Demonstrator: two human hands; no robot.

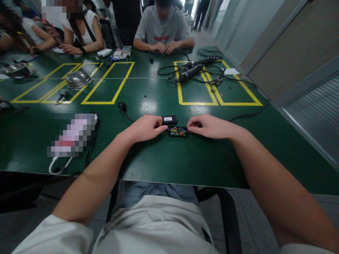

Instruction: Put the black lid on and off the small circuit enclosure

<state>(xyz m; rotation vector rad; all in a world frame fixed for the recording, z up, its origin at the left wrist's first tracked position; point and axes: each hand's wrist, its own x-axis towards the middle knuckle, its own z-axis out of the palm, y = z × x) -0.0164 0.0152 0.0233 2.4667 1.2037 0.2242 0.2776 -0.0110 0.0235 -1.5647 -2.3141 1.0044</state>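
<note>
A small open black case (178, 132) with a circuit board and orange parts inside lies on the green table (164, 158). My left hand (147, 127) pinches its left end with closed fingers. My right hand (209, 126) pinches its right end the same way. Just behind the case lies its black lid (170, 119) with a white label, close to my left fingertips.
A black cable with a round plug (122, 105) runs toward my left hand. Soldering tools and tangled cables (193, 70) lie at the back right. A metal dish (77, 79) sits back left. A person (162, 30) sits opposite; others sit at the far left.
</note>
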